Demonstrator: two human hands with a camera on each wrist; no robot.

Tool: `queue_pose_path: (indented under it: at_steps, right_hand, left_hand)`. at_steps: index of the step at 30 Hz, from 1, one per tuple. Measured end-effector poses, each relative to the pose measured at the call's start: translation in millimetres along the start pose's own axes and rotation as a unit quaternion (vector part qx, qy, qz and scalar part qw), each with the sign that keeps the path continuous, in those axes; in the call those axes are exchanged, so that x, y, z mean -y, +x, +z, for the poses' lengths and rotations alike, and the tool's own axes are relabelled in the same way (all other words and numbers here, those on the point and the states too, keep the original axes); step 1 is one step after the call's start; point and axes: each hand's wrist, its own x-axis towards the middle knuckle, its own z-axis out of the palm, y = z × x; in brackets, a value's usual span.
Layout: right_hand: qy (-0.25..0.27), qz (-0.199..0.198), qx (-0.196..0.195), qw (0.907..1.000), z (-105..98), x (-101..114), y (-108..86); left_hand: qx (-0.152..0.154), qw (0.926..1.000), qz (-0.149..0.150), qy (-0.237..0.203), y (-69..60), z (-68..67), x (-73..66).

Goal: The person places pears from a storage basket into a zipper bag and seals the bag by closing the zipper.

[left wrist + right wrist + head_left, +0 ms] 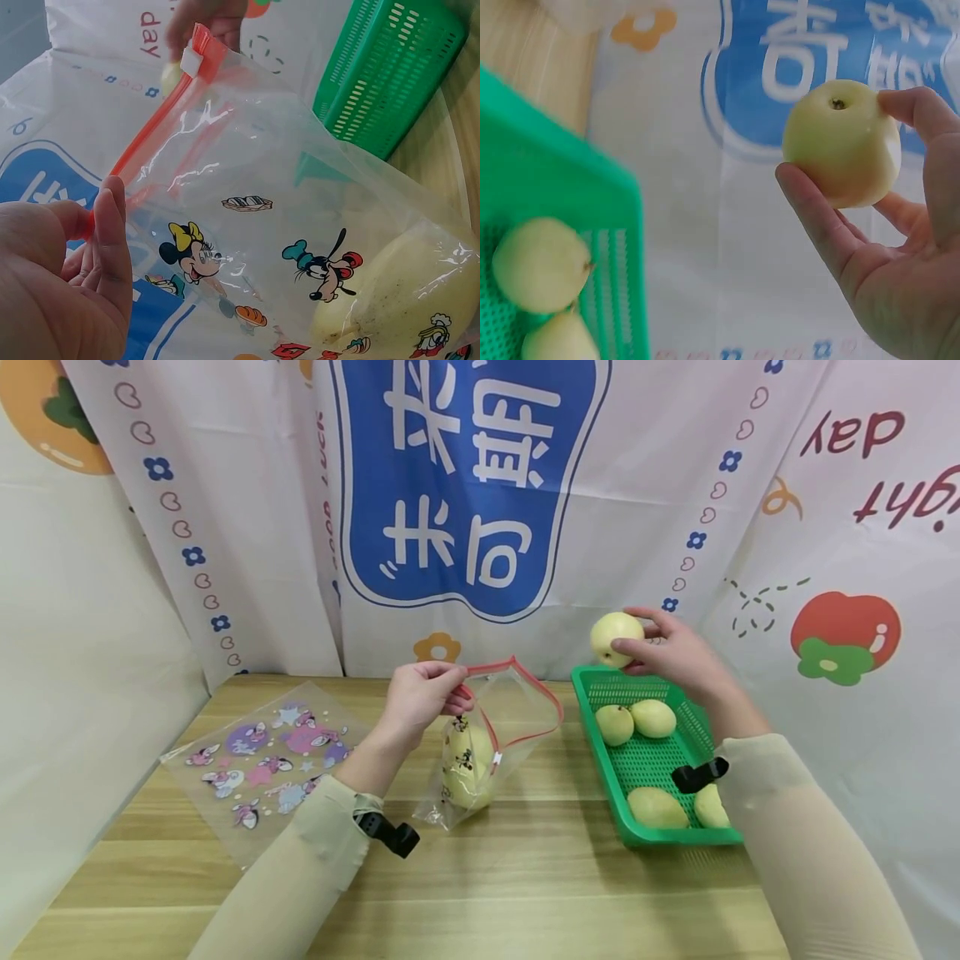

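My right hand point(671, 652) grips a round, pale yellow pear point(617, 639) above the far end of a green plastic basket point(600, 768). In the right wrist view, the thumb and fingers hold that pear point(841, 142) by its sides. My left hand point(423, 697) pinches the red zip edge of a clear slider bag point(525, 710), whose mouth gapes toward the basket. Cartoon figures are printed on the bag point(247, 247). Yellow fruit point(468, 768) lies at its bottom, partly covered by the print. Several more pears point(652, 718) lie inside the basket.
A second clear bag point(262, 760) with pink and purple cartoon prints lies flat at the left of the wooden table point(480, 893). Behind the table hangs a white printed cloth point(637, 485). The basket's rim stands under my right forearm.
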Motion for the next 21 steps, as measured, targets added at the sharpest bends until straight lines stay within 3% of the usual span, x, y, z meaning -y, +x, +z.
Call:
queue_pose_path:
  at_steps: [7,14,21]
  right_hand:
    - [-0.003,-0.046,0.021,0.9987,28,33,-10.1]
    - [-0.007,-0.081,0.076,0.9938,56,50,-15.1]
    - [-0.088,-0.092,0.135,0.9827,82,58,-15.0]
  left_hand:
    - [-0.001,1.0,-0.002,0.002,1.8,-0.8,0.7]
    - [0.001,1.0,-0.004,-0.002,0.9,1.2,0.1]
    - [0.003,1.0,0.0,-0.001,1.1,2.8,0.2]
